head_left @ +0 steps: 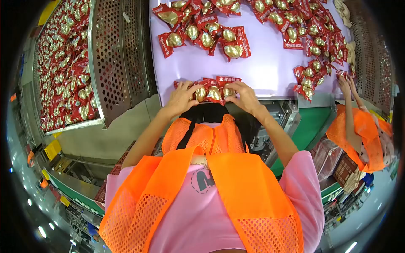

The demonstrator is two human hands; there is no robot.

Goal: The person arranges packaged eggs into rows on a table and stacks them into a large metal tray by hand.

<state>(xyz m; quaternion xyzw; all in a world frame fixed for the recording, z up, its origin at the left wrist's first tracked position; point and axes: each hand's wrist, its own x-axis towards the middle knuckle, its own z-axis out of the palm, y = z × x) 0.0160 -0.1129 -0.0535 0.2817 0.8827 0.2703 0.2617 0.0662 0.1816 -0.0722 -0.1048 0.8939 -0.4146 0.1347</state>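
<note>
A row of red packets with gold middles (214, 93) lies at the near edge of the pale purple surface (270, 76). At the left end of this row, my left hand (182, 99) has its fingers and thumb curved round a packet. My right hand (244, 98) closes on the packet at the right end, thumb and fingers against its gold part. Between the two hands the middle packets show side by side, touching each other.
More red packets (206, 39) lie farther back, with a larger spread (318, 41) at the right. A full bin of packets (65, 67) stands left, beside a perforated metal panel (112, 59). At the right, another person's hands (346, 86) touch packets. A green belt (310, 126) runs below.
</note>
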